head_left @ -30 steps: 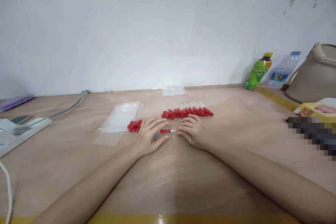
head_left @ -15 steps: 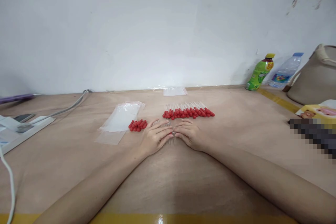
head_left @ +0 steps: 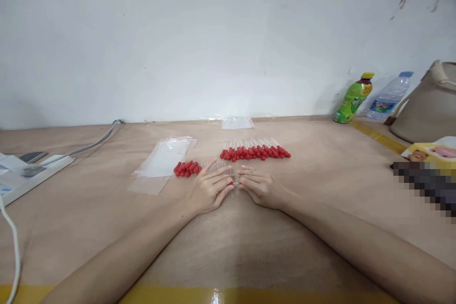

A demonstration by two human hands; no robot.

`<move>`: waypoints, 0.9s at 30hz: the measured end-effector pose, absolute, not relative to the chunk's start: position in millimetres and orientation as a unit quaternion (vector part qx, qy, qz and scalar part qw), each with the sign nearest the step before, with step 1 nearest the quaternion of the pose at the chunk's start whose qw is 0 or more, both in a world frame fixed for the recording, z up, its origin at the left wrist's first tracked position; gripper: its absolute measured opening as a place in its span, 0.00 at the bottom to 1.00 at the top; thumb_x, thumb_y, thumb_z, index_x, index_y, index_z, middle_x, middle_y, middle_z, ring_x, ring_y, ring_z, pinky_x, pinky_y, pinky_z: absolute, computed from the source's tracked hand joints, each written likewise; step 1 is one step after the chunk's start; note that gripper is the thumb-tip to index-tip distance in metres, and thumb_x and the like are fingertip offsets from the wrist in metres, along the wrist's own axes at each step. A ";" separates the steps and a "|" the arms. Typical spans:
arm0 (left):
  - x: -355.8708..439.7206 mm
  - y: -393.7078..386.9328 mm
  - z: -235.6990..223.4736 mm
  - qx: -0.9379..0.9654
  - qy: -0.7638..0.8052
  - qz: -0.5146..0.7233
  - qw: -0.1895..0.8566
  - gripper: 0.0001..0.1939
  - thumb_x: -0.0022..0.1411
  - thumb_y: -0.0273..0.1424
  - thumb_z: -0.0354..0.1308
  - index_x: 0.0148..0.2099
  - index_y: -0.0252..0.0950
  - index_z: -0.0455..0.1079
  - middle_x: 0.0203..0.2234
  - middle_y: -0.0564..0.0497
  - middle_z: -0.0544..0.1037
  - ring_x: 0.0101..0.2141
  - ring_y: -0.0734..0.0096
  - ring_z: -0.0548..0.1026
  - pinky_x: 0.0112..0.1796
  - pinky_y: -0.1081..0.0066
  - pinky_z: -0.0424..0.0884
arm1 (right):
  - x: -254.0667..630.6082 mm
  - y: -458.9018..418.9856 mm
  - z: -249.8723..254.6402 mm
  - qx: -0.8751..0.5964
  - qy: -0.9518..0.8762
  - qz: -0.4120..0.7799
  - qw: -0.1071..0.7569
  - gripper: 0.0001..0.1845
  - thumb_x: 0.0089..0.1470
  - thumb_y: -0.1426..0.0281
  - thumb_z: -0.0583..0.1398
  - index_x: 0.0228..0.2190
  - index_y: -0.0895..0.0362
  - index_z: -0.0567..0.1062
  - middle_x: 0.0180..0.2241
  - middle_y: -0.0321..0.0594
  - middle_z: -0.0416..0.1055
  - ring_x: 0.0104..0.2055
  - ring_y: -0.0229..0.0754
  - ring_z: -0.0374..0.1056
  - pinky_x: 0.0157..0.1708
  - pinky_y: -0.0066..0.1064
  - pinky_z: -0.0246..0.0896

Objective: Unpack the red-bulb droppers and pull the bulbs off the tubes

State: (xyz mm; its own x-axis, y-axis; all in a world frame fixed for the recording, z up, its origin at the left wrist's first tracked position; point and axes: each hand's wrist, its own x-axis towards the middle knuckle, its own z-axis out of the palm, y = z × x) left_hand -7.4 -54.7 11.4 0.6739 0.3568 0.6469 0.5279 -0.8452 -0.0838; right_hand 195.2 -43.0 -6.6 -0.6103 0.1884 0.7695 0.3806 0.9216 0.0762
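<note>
My left hand is closed, its thumb and fingertips pinching a small red rubber bulb. A thin clear dropper tube runs from that bulb to the pinched fingertips of my right hand. Under and behind my left hand lie several loose clear tubes, partly hidden by the fingers. To the left of that hand is a small pile of red bulbs. Beyond my hands, a row of droppers lies with red bulbs toward me and clear tubes pointing at the wall.
Clear plastic bags lie left of the bulbs, and another bag rests by the wall. A power strip with cables is at far left. A green bottle, a clear bottle and a beige bag stand back right.
My right hand has shifted slightly right, away from my left, so the clear tube between them shows more. The row of droppers and the bulb pile stay in place.
</note>
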 end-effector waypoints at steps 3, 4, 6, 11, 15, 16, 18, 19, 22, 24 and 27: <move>-8.0 -54.2 10.5 -0.908 -0.242 -0.317 0.130 0.07 0.59 0.25 0.51 0.40 0.35 0.68 0.36 0.50 0.78 0.47 0.66 0.70 0.57 0.54 0.46 | 195.6 -42.2 -9.3 -0.155 -0.886 -0.132 0.416 0.06 0.54 0.76 0.53 0.32 0.62 0.71 0.34 0.47 0.74 0.42 0.41 0.69 0.49 0.37 0.63; -8.2 -54.2 10.3 -0.909 -0.240 -0.316 0.129 0.07 0.59 0.25 0.51 0.40 0.35 0.68 0.36 0.50 0.78 0.47 0.66 0.70 0.57 0.54 0.45 | 195.7 -41.9 -10.0 -0.153 -0.885 -0.136 0.418 0.06 0.54 0.76 0.53 0.32 0.62 0.71 0.34 0.47 0.74 0.42 0.41 0.69 0.49 0.37 0.63; -8.6 -54.6 10.0 -0.910 -0.238 -0.315 0.127 0.07 0.60 0.25 0.51 0.40 0.35 0.68 0.36 0.50 0.78 0.47 0.66 0.70 0.58 0.53 0.44 | 196.0 -41.8 -10.8 -0.149 -0.884 -0.142 0.421 0.06 0.54 0.76 0.53 0.32 0.62 0.71 0.34 0.47 0.74 0.43 0.40 0.68 0.49 0.36 0.63; -9.2 -55.4 9.3 -0.912 -0.234 -0.311 0.131 0.07 0.60 0.25 0.51 0.40 0.35 0.68 0.36 0.50 0.78 0.48 0.66 0.69 0.58 0.54 0.45 | 198.5 -43.3 -9.8 -0.159 -0.887 -0.121 0.417 0.07 0.54 0.75 0.53 0.34 0.60 0.71 0.33 0.44 0.74 0.43 0.39 0.68 0.51 0.37 0.60; -9.5 -53.8 8.7 -0.905 -0.226 -0.330 0.144 0.07 0.60 0.26 0.52 0.41 0.35 0.67 0.38 0.50 0.77 0.48 0.67 0.70 0.57 0.57 0.51 | 201.0 -43.3 -10.4 -0.195 -0.886 -0.074 0.415 0.08 0.54 0.72 0.55 0.36 0.56 0.71 0.34 0.38 0.75 0.45 0.40 0.67 0.54 0.42 0.55; -9.4 -53.2 8.5 -0.903 -0.224 -0.336 0.149 0.07 0.60 0.26 0.52 0.41 0.35 0.67 0.38 0.50 0.77 0.47 0.68 0.70 0.57 0.58 0.52 | 200.9 -42.8 -10.8 -0.204 -0.886 -0.062 0.413 0.08 0.54 0.71 0.55 0.37 0.56 0.71 0.35 0.38 0.75 0.47 0.40 0.66 0.54 0.43 0.54; -8.5 -52.2 8.2 -0.898 -0.220 -0.346 0.158 0.07 0.59 0.27 0.53 0.42 0.35 0.67 0.39 0.50 0.77 0.46 0.68 0.71 0.56 0.59 0.53 | 199.4 -41.3 -11.6 -0.211 -0.890 -0.038 0.403 0.10 0.55 0.71 0.55 0.39 0.56 0.71 0.37 0.39 0.74 0.48 0.41 0.65 0.53 0.43 0.54; -7.9 -51.8 8.1 -0.897 -0.217 -0.349 0.163 0.08 0.59 0.28 0.54 0.42 0.35 0.67 0.38 0.49 0.77 0.46 0.68 0.71 0.56 0.59 0.54 | 198.2 -40.6 -11.8 -0.207 -0.894 -0.029 0.397 0.10 0.55 0.71 0.54 0.39 0.57 0.71 0.38 0.39 0.74 0.49 0.41 0.65 0.54 0.43 0.54; -5.7 -51.3 8.2 -0.896 -0.210 -0.349 0.175 0.07 0.59 0.28 0.54 0.41 0.34 0.68 0.38 0.49 0.77 0.46 0.67 0.71 0.56 0.58 0.54 | 194.1 -39.5 -11.9 -0.183 -0.899 -0.026 0.398 0.09 0.56 0.73 0.53 0.37 0.58 0.71 0.37 0.39 0.74 0.48 0.40 0.65 0.54 0.42 0.55; -4.8 -51.8 9.2 -0.900 -0.209 -0.338 0.176 0.06 0.59 0.27 0.54 0.40 0.34 0.68 0.36 0.49 0.78 0.47 0.68 0.71 0.56 0.58 0.53 | 192.6 -40.1 -11.5 -0.170 -0.896 -0.043 0.409 0.08 0.55 0.74 0.53 0.36 0.59 0.71 0.37 0.40 0.74 0.47 0.39 0.66 0.53 0.40 0.56; -4.4 -53.8 11.5 -0.909 -0.208 -0.319 0.169 0.05 0.59 0.26 0.52 0.39 0.34 0.68 0.35 0.50 0.78 0.47 0.68 0.70 0.57 0.56 0.49 | 192.8 -42.6 -9.9 -0.156 -0.896 -0.066 0.411 0.08 0.55 0.75 0.52 0.34 0.59 0.71 0.34 0.41 0.74 0.45 0.38 0.67 0.53 0.39 0.57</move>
State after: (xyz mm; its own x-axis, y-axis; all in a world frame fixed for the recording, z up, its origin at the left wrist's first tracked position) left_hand -4.4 -53.8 11.5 0.7101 0.2711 0.6498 0.4866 -0.8559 -0.1747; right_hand 192.8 -42.6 -9.9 -0.6139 0.2251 0.7566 0.3329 0.9429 -0.0104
